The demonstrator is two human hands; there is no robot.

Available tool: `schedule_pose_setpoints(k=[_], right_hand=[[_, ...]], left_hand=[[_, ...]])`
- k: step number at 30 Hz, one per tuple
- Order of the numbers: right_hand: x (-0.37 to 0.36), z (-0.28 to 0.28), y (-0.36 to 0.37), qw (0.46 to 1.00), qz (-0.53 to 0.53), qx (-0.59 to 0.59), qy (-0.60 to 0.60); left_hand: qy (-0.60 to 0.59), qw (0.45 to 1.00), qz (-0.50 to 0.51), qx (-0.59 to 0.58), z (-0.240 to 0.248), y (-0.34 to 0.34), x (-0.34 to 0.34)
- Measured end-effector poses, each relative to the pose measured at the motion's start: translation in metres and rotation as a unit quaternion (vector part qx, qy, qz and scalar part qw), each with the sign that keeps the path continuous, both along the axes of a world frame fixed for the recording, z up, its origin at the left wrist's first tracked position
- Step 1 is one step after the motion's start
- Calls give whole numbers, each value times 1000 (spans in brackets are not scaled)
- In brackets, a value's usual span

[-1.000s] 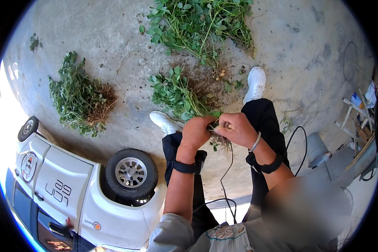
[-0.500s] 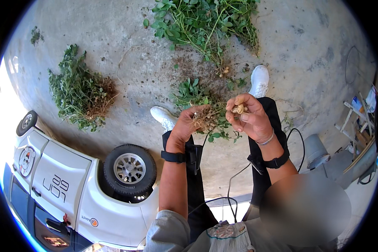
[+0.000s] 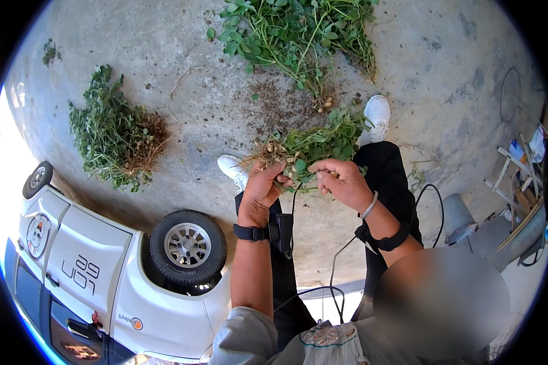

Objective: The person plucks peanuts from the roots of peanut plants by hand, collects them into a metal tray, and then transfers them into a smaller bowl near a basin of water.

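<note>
Head view, looking down at a person standing on a concrete floor (image 3: 182, 55).

Left hand (image 3: 263, 185): clenched around the root end of a peanut plant (image 3: 313, 145), fingers wrapped on the stems just below a cluster of pale pods (image 3: 274, 152). Plant lies roughly level in front of the legs, roots and pods to the person's left, green leaves to the right, over the right knee.

Right hand (image 3: 341, 179): fingers curled in a pinch at the plant's underside, just beside the left hand. What sits between the fingertips is too small to tell. Silver bracelet (image 3: 368, 205) on that wrist, black strap (image 3: 383, 238) further up the forearm. Left wrist has a black band (image 3: 250, 232) with a small black box on it.

Black cable (image 3: 338, 267) runs from the right forearm down toward the chest.

Two white shoes: left one (image 3: 231, 168) beside the left hand, right one (image 3: 377, 112) just past the leaves. Black trousers (image 3: 386, 176).

On the floor: large loose pile of green plants (image 3: 298, 36) at the top, well apart from the hands; dirt scatter below it. Second pile (image 3: 112, 134) on the left, with brown roots facing right.

Lower left: white vehicle (image 3: 91, 274), with a wheel (image 3: 187, 246) near the left forearm.

Right edge: grey bucket-like thing (image 3: 460, 219) and clutter, not clear.
</note>
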State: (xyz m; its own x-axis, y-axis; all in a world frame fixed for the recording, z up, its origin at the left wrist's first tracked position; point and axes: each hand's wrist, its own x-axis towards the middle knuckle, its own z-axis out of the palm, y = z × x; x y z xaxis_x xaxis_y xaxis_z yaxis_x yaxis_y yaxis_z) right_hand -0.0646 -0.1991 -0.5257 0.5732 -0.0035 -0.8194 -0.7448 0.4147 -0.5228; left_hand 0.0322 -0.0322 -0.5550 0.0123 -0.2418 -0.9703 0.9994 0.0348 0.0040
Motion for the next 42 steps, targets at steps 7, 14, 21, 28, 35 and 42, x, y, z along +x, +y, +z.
schedule_pose_setpoints(k=[7,14,21,28,35,42], right_hand=[[-3,-2,21,999,-4,-22,-35],[3,3,23,981,-3,-143,-132],[5,7,20,992,25,-124,-25],[-15,-21,4,925,-5,-379,9],[7,-3,23,973,-181,120,74],[14,-6,46,964,-172,193,62]], left_hand=[[2,999,46,1,6,-12,-11],[-95,993,61,31,8,-24,-28],[-210,974,49,68,18,-31,-46],[-197,942,163,216,44,-41,-54],[-377,913,-39,152,85,54,22],[-647,695,-75,306,180,175,190]])
